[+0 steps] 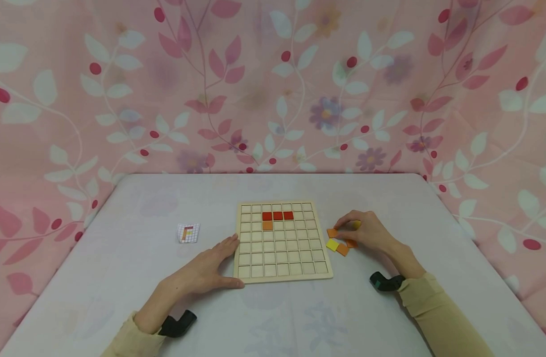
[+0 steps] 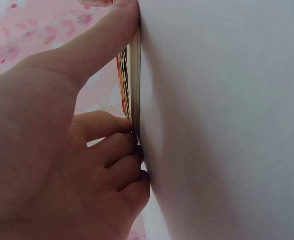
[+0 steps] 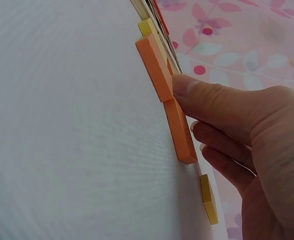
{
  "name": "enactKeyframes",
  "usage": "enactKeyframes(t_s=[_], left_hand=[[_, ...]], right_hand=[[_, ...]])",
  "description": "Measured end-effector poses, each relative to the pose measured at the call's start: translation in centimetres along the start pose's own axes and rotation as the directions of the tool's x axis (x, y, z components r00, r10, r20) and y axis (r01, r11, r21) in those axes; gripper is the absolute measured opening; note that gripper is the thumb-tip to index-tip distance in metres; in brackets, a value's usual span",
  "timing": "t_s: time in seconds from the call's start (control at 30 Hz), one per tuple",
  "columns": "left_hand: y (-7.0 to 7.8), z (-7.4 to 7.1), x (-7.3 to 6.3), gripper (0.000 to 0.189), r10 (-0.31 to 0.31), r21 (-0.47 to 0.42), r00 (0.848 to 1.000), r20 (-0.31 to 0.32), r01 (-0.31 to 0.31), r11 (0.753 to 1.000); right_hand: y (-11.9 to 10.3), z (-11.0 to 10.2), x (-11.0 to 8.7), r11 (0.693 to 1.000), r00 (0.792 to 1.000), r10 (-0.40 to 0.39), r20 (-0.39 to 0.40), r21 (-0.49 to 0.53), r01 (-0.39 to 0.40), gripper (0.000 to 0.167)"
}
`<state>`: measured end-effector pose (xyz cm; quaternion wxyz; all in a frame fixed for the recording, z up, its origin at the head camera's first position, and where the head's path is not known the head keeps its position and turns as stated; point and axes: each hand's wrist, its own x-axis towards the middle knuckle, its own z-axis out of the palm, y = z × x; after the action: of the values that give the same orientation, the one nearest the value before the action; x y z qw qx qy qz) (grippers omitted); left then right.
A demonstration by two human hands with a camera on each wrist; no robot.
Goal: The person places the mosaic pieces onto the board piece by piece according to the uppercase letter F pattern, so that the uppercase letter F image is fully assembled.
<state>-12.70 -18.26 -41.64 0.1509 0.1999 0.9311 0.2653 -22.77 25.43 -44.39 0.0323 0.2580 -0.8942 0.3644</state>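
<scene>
A square wooden grid board point(image 1: 277, 259) lies on the table, with several red tiles point(image 1: 278, 215) in a row and an orange tile point(image 1: 267, 225) below the leftmost one. Along the board's left edge rests my left hand point(image 1: 201, 270), fingers extended at its side and thumb at the near corner. My right hand point(image 1: 366, 232) is right of the board, thumb and index finger pinching a loose orange tile point(image 1: 332, 232). Around it lie a yellow tile point(image 1: 333, 244) and another orange tile point(image 1: 342, 249). In the right wrist view, the thumb point(image 3: 207, 100) partly hides the tiles; the index fingertip is hidden.
A small paper card point(image 1: 188, 233) with a coloured grid pattern lies left of the board. One more yellow tile point(image 1: 357, 224) shows beside the right hand's fingers. The pale table point(image 1: 264, 317) ends at a pink floral curtain point(image 1: 273, 89).
</scene>
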Motion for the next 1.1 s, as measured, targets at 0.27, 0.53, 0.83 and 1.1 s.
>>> enactKeyframes(t_s=[0.27, 0.53, 0.83, 1.1], left_hand=[[0.02, -0.08, 0.09, 0.107, -0.004, -0.003, 1.000, -0.004, 0.004, 1.000], [-0.08, -0.07, 0.01, 0.107, -0.001, -0.003, 1.000, -0.003, 0.001, 1.000], [-0.34, -0.21, -0.04, 0.107, 0.024, -0.007, 1.000, -0.006, -0.024, 1.000], [-0.47, -0.22, 0.01, 0.105, 0.032, -0.005, 0.999, -0.004, -0.032, 0.999]], right_hand=[[-0.02, 0.02, 0.01, 1.000, 1.000, 0.012, -0.001, 0.008, -0.012, 0.021], [-0.09, 0.00, 0.03, 1.000, 1.000, 0.008, 0.000, 0.007, -0.008, 0.020], [-0.15, 0.00, 0.01, 1.000, 1.000, 0.015, 0.004, 0.015, -0.015, 0.020], [-0.20, 0.00, -0.05, 1.000, 1.000, 0.010, 0.005, 0.013, -0.010, 0.021]])
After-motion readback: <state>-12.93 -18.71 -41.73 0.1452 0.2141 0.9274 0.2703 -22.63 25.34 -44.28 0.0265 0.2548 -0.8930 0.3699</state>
